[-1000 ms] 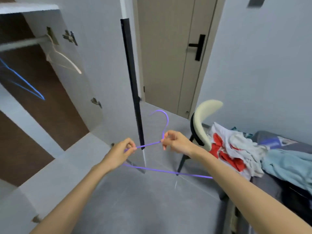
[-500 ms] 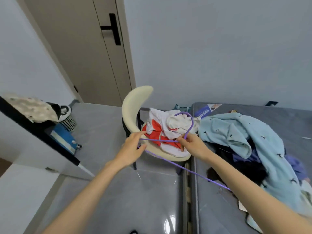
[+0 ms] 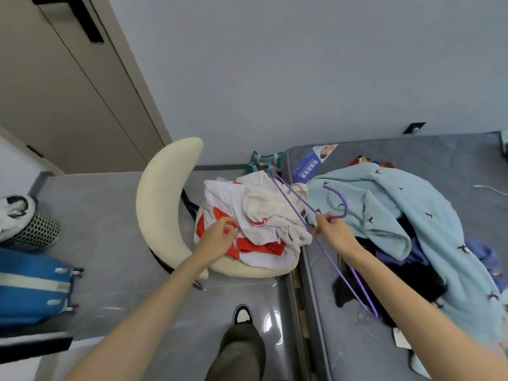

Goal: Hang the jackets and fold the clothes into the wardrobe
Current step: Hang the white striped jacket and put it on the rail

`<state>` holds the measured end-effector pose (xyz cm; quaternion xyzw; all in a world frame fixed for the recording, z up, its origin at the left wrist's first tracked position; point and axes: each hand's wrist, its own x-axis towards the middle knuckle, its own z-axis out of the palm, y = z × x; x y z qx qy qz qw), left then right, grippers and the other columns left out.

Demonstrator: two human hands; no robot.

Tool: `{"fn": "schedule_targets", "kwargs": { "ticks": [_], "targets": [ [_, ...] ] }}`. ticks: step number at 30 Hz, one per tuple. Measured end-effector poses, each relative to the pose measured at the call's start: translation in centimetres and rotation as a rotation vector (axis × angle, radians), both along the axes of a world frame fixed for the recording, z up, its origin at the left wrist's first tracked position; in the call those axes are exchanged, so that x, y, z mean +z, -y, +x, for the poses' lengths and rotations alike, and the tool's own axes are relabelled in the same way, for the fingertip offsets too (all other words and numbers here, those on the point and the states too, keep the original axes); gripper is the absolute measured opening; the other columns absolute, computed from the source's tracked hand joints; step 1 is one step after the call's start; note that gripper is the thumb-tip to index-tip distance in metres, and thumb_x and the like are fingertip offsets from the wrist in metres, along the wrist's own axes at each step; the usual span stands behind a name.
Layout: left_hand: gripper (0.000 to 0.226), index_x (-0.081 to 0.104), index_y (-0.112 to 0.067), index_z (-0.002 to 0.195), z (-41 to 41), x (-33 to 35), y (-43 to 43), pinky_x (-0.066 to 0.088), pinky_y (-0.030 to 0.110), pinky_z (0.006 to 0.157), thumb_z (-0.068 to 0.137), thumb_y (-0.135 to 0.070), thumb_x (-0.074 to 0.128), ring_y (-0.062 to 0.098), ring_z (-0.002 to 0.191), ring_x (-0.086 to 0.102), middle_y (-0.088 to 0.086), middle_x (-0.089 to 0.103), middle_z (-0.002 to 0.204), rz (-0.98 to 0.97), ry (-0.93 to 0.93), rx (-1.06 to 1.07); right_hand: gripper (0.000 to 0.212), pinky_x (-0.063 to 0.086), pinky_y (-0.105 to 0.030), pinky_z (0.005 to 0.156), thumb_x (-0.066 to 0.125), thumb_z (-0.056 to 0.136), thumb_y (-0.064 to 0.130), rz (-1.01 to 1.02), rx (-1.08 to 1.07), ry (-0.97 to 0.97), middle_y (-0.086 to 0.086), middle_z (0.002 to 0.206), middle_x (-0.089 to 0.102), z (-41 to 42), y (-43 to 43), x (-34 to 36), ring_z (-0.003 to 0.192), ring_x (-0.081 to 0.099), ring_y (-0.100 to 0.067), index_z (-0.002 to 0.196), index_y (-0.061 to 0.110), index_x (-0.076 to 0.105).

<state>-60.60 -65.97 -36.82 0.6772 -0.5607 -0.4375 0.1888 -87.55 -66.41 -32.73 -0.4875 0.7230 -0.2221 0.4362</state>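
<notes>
Right hand (image 3: 331,231) pinches the purple hanger (image 3: 345,207); its wire may snag the white-and-red garment (image 3: 264,215), where fingers of the left hand (image 3: 217,239) curl, grip unclear.

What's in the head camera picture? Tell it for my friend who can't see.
A person's right hand holds a purple hanger while the left hand reaches to a white and red clothes pile on a cream chair. A light blue garment lies on the grey bed beside it.
</notes>
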Motion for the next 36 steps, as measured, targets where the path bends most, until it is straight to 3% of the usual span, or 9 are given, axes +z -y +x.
{"fn": "schedule_targets", "kwargs": {
  "ticks": [2, 4, 7, 11, 15, 18, 25, 29, 36],
  "targets": [
    [0.031, 0.053, -0.016, 0.125, -0.1, -1.6, 3.0, 0.041, 0.024, 0.081, 0.095, -0.018, 0.047, 0.017, 0.105, 0.058, -0.008, 0.061, 0.098, 0.054, -0.015, 0.019, 0.037, 0.033, -0.029, 0.075, 0.038, 0.101, 0.026, 0.003, -0.041, 0.004, 0.001, 0.077, 0.062, 0.2, 2.1, -1.1, 0.081, 0.052, -0.017, 0.072, 0.009, 0.052],
    [0.036, 0.050, -0.017, 0.131, -0.5, -3.3, 5.8, 0.036, 0.022, 0.085, 0.095, -0.019, 0.046, 0.018, 0.113, 0.054, 0.001, 0.060, 0.118, 0.100, 0.004, 0.025, 0.036, 0.033, -0.028, 0.070, 0.038, 0.102, 0.023, -0.021, -0.100, 0.009, 0.002, 0.077, 0.060, 0.3, 4.3, -2.1, 0.079, 0.053, -0.018, 0.080, 0.001, 0.056],
    [0.043, 0.042, -0.015, 0.138, -1.5, -6.3, 8.9, 0.036, 0.019, 0.080, 0.096, -0.017, 0.045, 0.009, 0.099, 0.053, 0.010, 0.054, 0.132, 0.183, -0.008, 0.045, 0.032, 0.033, -0.031, 0.060, 0.037, 0.102, 0.020, -0.072, -0.187, -0.015, 0.000, 0.076, 0.058, -0.1, 6.9, -3.9, 0.069, 0.051, -0.016, 0.082, 0.001, 0.054],
    [0.050, 0.033, -0.011, 0.143, -3.8, -10.2, 12.1, 0.036, 0.027, 0.095, 0.096, -0.016, 0.047, 0.025, 0.124, 0.046, 0.010, 0.046, 0.140, 0.288, -0.070, 0.081, 0.023, 0.036, -0.028, 0.054, 0.036, 0.102, 0.021, -0.176, -0.224, -0.097, 0.001, 0.069, 0.059, -1.9, 9.4, -6.2, 0.056, 0.049, -0.008, 0.085, 0.010, 0.046],
    [0.064, 0.021, -0.009, 0.149, -6.3, -13.9, 14.7, 0.036, 0.041, 0.108, 0.094, -0.017, 0.054, 0.032, 0.131, 0.040, 0.014, 0.038, 0.147, 0.355, -0.121, 0.177, 0.020, 0.040, -0.014, 0.059, 0.044, 0.099, 0.020, -0.190, -0.371, -0.098, 0.003, 0.070, 0.061, -5.3, 12.1, -9.3, 0.064, 0.054, -0.004, 0.090, 0.012, 0.060],
    [0.072, 0.021, -0.010, 0.149, -7.7, -16.9, 15.9, 0.036, 0.039, 0.107, 0.090, -0.015, 0.061, 0.033, 0.131, 0.039, 0.015, 0.035, 0.147, 0.343, -0.094, 0.299, 0.022, 0.047, -0.033, 0.069, 0.047, 0.098, 0.019, -0.093, -0.512, 0.033, -0.001, 0.070, 0.060, -7.4, 13.8, -13.2, 0.067, 0.054, -0.014, 0.100, 0.007, 0.065],
    [0.080, 0.030, -0.006, 0.141, -9.5, -21.8, 17.2, 0.039, 0.028, 0.096, 0.075, 0.000, 0.074, 0.028, 0.127, 0.043, 0.011, 0.039, 0.142, 0.185, -0.096, 0.532, 0.026, 0.044, -0.018, 0.061, 0.048, 0.100, 0.016, 0.112, -0.706, 0.151, -0.011, 0.089, 0.062, -10.3, 16.1, -22.4, 0.069, 0.054, -0.009, 0.111, -0.002, 0.063],
    [0.066, 0.033, -0.007, 0.133, -9.7, -22.0, 17.7, 0.040, 0.019, 0.076, 0.078, -0.004, 0.071, 0.021, 0.107, 0.051, 0.005, 0.045, 0.128, 0.161, -0.085, 0.561, 0.032, 0.045, -0.041, 0.090, 0.045, 0.099, 0.014, 0.244, -0.705, -0.021, -0.022, 0.105, 0.061, -11.7, 16.1, -24.6, 0.098, 0.058, -0.032, 0.114, -0.010, 0.059],
    [0.058, 0.032, -0.022, 0.114, -10.2, -17.1, 17.2, 0.043, 0.015, 0.069, 0.077, -0.010, 0.075, 0.010, 0.095, 0.051, -0.003, 0.046, 0.113, 0.173, -0.237, 0.428, 0.019, 0.038, -0.029, 0.066, 0.046, 0.092, 0.004, 0.282, -0.734, 0.051, -0.012, 0.091, 0.052, -11.2, 14.4, -21.2, 0.085, 0.044, -0.022, 0.106, 0.002, 0.058]
  ]
}}
